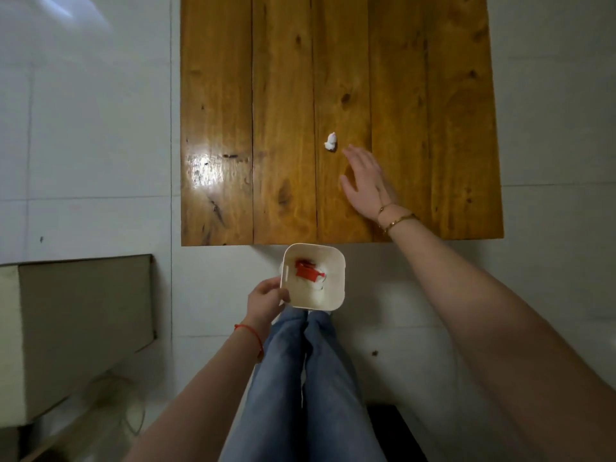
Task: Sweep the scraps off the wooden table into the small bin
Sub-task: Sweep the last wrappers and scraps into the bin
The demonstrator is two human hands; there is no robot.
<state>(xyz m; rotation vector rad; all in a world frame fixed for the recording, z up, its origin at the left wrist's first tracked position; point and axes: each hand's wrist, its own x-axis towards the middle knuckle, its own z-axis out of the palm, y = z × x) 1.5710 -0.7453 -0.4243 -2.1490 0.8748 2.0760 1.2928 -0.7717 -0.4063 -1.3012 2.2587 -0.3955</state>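
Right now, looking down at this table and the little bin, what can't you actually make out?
- Far end of the wooden table: cut off by the top edge of the head view.
- White scrap: too small to tell what it is made of.
- Bottom of the small bin: partly covered by a red scrap.
- Left hand fingertips: hidden behind the bin's wall.
- Right hand: palm faces down, unseen.

Honey-orange table [283, 95] with dark knots and plank seams, one white scrap [330, 142] on it. Cream bin [336, 295], red scraps [307, 271] inside. Blue jeans [300, 378], pale grey tiled floor [93, 128], red wrist string [250, 331], gold bracelets [396, 220].
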